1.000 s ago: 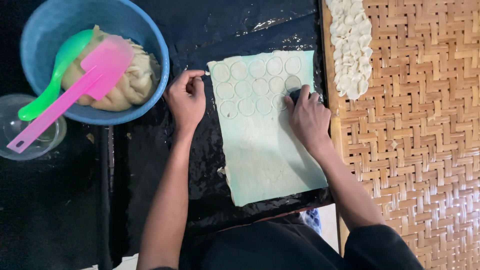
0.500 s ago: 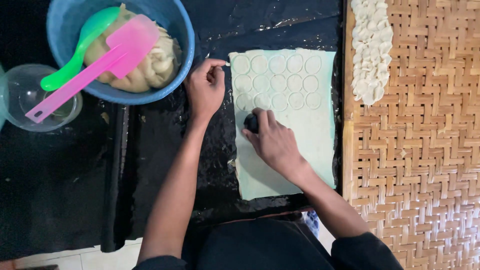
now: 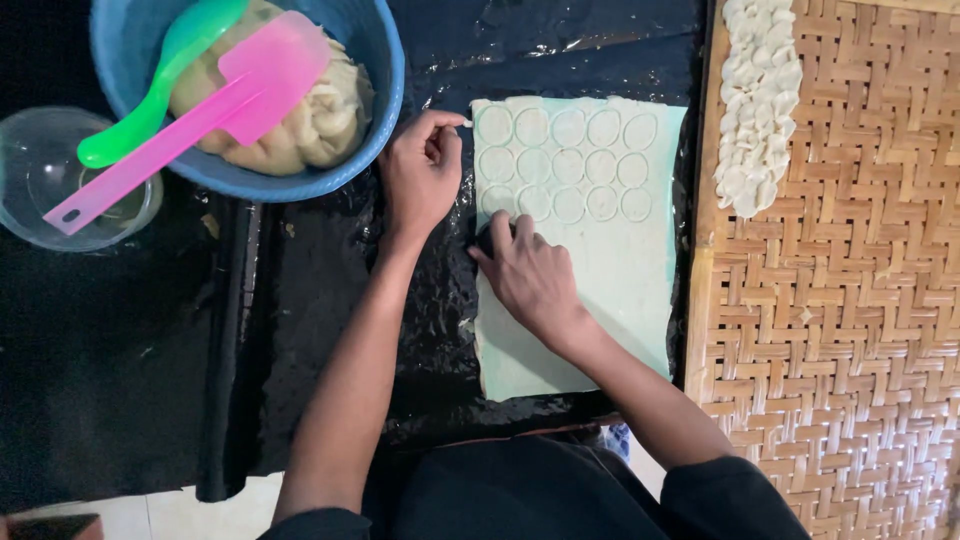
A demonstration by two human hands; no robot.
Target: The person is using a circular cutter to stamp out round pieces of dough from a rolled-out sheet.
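Dough sheet (image 3: 600, 300) lies flat on the black surface (image 3: 330, 300), rows of circles pressed into its upper part. Left of it: clear bowl (image 3: 40, 180), blue bowl (image 3: 380, 90) with dough, green spoon (image 3: 160, 90), pink spatula (image 3: 200, 110). My left hand (image 3: 420, 180) pinches the sheet's top left corner. My right hand (image 3: 530, 275) has its grip closed on a dark round cutter (image 3: 492, 240) at the left edge. Cut rounds (image 3: 755, 100) lie on the woven mat (image 3: 850, 300).

Round cutter (image 3: 492, 237) mostly hidden under right hand (image 3: 530, 275); dough sheet (image 3: 600, 280) beneath that palm covered; blue bowl (image 3: 380, 90) cropped by top edge.
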